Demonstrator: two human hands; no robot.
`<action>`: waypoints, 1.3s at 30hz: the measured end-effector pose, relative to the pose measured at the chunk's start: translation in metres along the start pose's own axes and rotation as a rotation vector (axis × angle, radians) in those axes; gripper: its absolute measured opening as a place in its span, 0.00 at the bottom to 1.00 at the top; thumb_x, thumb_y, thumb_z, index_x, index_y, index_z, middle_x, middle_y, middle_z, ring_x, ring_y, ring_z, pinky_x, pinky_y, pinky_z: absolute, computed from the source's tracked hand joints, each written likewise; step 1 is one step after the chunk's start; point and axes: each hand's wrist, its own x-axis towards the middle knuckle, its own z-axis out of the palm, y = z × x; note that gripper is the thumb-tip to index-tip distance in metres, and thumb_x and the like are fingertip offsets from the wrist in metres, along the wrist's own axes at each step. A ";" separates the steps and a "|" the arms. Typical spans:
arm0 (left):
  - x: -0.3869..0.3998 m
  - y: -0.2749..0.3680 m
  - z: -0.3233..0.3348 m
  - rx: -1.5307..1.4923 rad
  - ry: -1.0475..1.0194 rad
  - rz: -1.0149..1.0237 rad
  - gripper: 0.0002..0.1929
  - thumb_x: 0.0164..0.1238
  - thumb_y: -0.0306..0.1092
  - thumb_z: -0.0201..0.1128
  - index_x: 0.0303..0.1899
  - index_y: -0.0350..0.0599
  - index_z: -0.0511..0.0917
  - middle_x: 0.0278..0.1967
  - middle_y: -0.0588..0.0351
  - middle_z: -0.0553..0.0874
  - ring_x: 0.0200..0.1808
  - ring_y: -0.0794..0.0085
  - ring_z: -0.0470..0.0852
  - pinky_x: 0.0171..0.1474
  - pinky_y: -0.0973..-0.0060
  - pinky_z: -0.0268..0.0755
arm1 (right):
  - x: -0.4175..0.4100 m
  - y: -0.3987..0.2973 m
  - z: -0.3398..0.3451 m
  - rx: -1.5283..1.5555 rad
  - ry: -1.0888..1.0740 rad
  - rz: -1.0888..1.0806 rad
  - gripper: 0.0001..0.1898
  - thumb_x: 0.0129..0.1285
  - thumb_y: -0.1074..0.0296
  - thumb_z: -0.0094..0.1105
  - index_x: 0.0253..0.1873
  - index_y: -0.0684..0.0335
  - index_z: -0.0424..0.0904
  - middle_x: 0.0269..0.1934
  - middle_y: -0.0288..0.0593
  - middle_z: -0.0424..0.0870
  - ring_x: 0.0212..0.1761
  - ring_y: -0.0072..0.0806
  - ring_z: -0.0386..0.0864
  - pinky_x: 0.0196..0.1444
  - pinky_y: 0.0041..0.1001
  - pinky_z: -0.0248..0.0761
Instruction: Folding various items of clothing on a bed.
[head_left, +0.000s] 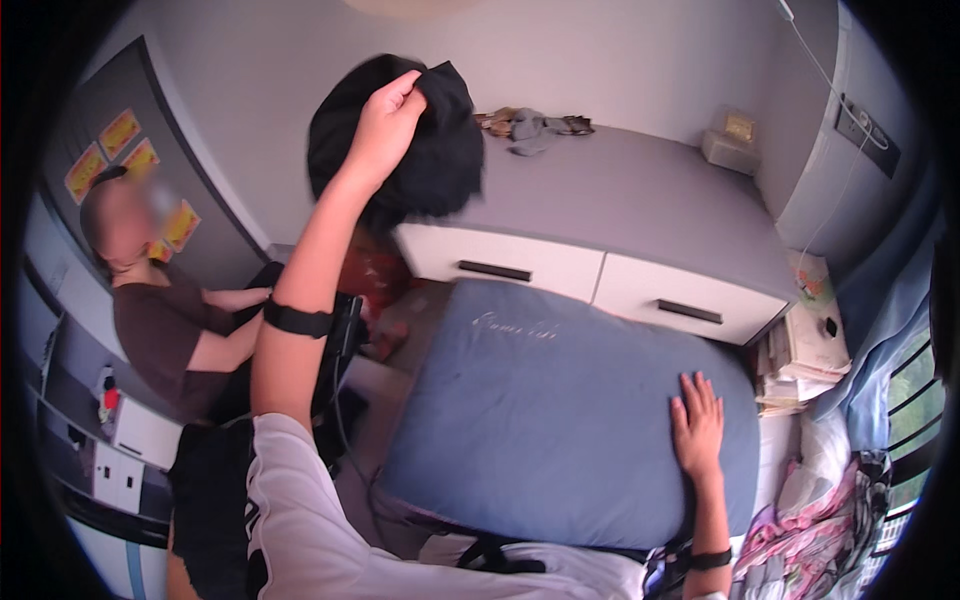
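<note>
My left hand is raised at the upper left, its fingers closed on a bunched black cloth. The cloth hangs in the air in front of the wall and the near left corner of a cabinet, slightly blurred; whether it is a garment I cannot tell. Low on the right, my right hand lies palm down with fingers apart on a blue-grey fabric-covered board. Script lettering runs across the board's far left part.
A low cabinet with white drawers stands behind the board, with crumpled cloths on top. To the left sits a person. Stacked boxes and papers and patterned fabric lie at the right, by a barred window.
</note>
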 end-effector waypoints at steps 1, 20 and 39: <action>-0.010 0.020 -0.015 -0.045 -0.053 -0.074 0.12 0.77 0.29 0.53 0.53 0.32 0.79 0.34 0.64 0.81 0.37 0.84 0.76 0.44 0.82 0.70 | -0.001 -0.001 0.001 0.001 0.008 -0.003 0.25 0.77 0.52 0.48 0.73 0.55 0.71 0.76 0.52 0.65 0.80 0.48 0.58 0.80 0.51 0.44; -0.103 0.281 0.040 0.121 -0.157 0.560 0.11 0.76 0.37 0.59 0.42 0.37 0.77 0.29 0.40 0.84 0.32 0.48 0.85 0.35 0.60 0.75 | -0.014 -0.234 -0.194 1.909 -0.575 -0.509 0.19 0.77 0.73 0.46 0.65 0.79 0.70 0.53 0.62 0.84 0.51 0.44 0.87 0.54 0.30 0.85; -0.419 0.049 -0.059 0.091 -0.259 -0.627 0.48 0.60 0.38 0.77 0.77 0.44 0.56 0.74 0.38 0.65 0.77 0.50 0.63 0.77 0.58 0.53 | -0.066 -0.047 -0.014 0.360 0.125 -0.144 0.44 0.64 0.51 0.71 0.78 0.65 0.59 0.76 0.58 0.62 0.81 0.50 0.55 0.80 0.43 0.48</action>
